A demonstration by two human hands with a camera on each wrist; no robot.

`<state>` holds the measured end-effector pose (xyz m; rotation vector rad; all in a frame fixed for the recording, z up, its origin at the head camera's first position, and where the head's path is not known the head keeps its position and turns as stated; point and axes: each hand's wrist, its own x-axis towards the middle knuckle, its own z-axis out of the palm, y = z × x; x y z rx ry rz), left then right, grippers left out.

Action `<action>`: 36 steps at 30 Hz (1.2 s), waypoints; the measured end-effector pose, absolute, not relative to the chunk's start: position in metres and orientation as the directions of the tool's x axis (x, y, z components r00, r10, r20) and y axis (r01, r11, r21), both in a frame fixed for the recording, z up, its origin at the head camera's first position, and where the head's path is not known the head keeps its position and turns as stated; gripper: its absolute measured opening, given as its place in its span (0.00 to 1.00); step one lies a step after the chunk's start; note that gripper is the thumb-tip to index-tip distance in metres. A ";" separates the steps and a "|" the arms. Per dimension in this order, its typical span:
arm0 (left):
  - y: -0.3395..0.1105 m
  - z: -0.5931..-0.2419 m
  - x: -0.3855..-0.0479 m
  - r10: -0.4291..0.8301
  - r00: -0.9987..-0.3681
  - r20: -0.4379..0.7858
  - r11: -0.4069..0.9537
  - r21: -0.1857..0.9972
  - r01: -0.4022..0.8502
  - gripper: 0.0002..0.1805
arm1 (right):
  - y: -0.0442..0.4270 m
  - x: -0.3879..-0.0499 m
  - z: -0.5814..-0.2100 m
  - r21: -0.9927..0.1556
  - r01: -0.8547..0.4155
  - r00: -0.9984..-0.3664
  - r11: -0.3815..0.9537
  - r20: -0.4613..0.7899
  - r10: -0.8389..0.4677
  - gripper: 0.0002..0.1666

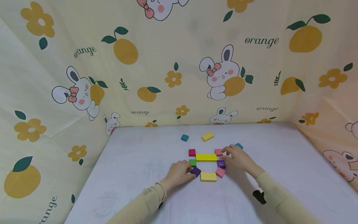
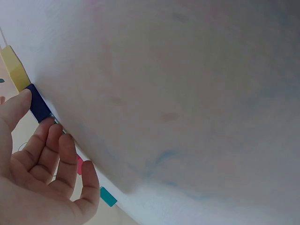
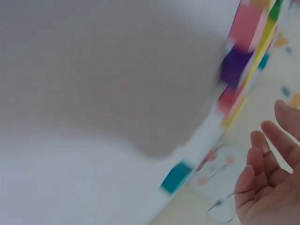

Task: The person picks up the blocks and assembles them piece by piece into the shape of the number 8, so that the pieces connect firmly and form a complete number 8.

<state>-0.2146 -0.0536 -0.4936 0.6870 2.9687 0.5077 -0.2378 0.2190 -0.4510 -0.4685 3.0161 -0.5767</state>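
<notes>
My left hand [image 1: 180, 172] pinches a dark purple block [image 1: 195, 171] between thumb and fingertip, seen also in the left wrist view as a dark block [image 2: 40, 104]. Beside it are a green block [image 1: 192, 163] and a pale yellow block [image 1: 208, 177]. My right hand [image 1: 237, 157] hovers with loosely bent fingers by a pink block [image 1: 218, 152] and a patterned purple block [image 1: 221, 164]; nothing shows between its fingers in the right wrist view. A tilted pink block [image 1: 220, 172] lies below the patterned one. Across the top runs a long yellow block [image 1: 206, 157], with a red block [image 1: 192, 152] at its left.
Farther back on the white table [image 1: 134, 155] lie a teal block [image 1: 185, 137] and a yellow block [image 1: 208, 136]. A blue block [image 1: 239, 145] sits partly hidden behind my right hand. Printed cloth [image 1: 167, 40] hangs behind the table and at both sides.
</notes>
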 end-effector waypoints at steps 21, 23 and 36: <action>-0.053 -0.498 -0.211 0.441 -0.896 0.042 0.846 0.313 0.431 0.16 | 0.296 -0.285 -0.487 -0.490 -0.121 -0.986 0.863 -0.041 -0.162 0.25; -0.052 -0.497 -0.211 0.442 -0.896 0.041 0.844 0.318 0.431 0.16 | 0.299 -0.286 -0.492 -0.496 -0.097 -0.987 0.863 -0.063 -0.147 0.26; -0.054 -0.494 -0.213 0.436 -0.899 0.034 0.845 0.329 0.422 0.16 | 0.298 -0.294 -0.484 -0.566 0.009 -0.979 0.825 -0.171 -0.107 0.24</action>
